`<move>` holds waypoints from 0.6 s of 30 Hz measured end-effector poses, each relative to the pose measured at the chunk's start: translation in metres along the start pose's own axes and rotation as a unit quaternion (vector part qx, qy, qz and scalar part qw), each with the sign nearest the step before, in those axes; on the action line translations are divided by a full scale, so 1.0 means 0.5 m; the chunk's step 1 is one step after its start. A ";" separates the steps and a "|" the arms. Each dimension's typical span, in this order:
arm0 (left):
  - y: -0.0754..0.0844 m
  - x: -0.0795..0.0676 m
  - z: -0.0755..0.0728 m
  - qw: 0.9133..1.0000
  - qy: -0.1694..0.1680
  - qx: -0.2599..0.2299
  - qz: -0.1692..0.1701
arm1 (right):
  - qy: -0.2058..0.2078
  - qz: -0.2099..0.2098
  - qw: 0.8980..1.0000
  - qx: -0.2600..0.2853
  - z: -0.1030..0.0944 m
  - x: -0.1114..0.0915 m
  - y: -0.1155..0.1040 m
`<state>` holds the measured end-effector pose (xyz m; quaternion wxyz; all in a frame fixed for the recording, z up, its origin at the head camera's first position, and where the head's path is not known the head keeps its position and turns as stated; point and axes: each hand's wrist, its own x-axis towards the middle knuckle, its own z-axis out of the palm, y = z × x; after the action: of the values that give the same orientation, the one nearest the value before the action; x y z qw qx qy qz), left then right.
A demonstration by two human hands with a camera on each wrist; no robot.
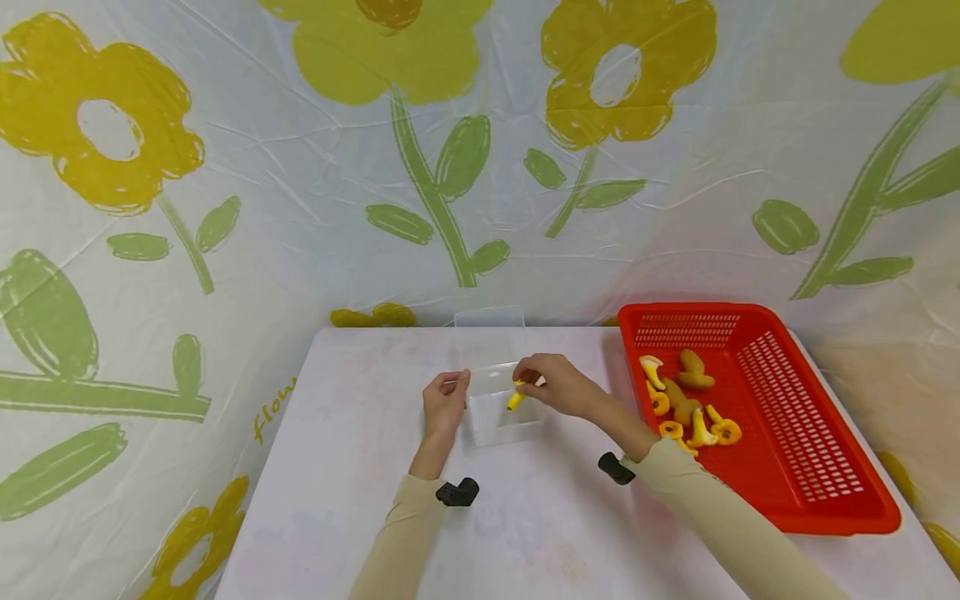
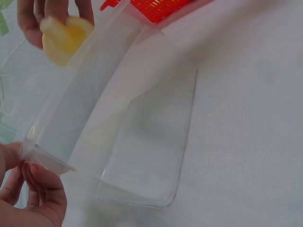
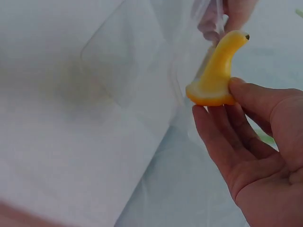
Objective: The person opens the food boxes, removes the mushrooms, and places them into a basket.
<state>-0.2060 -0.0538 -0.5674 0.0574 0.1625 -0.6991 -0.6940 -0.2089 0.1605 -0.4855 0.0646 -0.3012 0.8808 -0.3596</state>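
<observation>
A clear plastic box (image 1: 495, 423) stands on the table, with nothing seen inside it. My left hand (image 1: 444, 406) pinches its left rim between thumb and fingers, as the left wrist view shows. Over the box's right part, my right hand (image 1: 561, 386) holds a yellow mushroom (image 1: 515, 402) by its cap, between thumb and fingertips. In the right wrist view the mushroom (image 3: 218, 75) has its pale flared cap at the fingers and its dark-tipped stem pointing away from them.
To the right, a red perforated basket (image 1: 757, 433) holds several yellow mushrooms (image 1: 701, 429) and several brown, potato-like pieces (image 1: 693, 371) along its left side. Behind the box a clear flap (image 1: 489, 317) rises at the table's back edge. A flower-printed cloth (image 1: 300, 167) hangs behind the table (image 1: 337, 533).
</observation>
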 end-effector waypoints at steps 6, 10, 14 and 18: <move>0.000 0.001 0.000 1.000 0.002 -0.004 0.009 | 0.034 0.026 0.999 0.020 -0.051 -0.034 0.009; 0.000 0.001 0.000 1.000 0.001 -0.004 0.006 | 0.051 0.042 0.998 0.016 -0.076 -0.055 0.024; -0.002 0.002 0.000 1.000 0.003 0.004 0.001 | 0.067 0.064 0.995 0.024 -0.101 -0.082 0.040; -0.001 0.000 0.001 1.000 0.001 0.013 -0.002 | 0.086 0.104 0.990 0.040 -0.129 -0.120 0.051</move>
<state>-0.2063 -0.0532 -0.5680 0.0545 0.1652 -0.7076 -0.6848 -0.1941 0.2478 -0.4616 0.0379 -0.1729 0.8944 -0.4108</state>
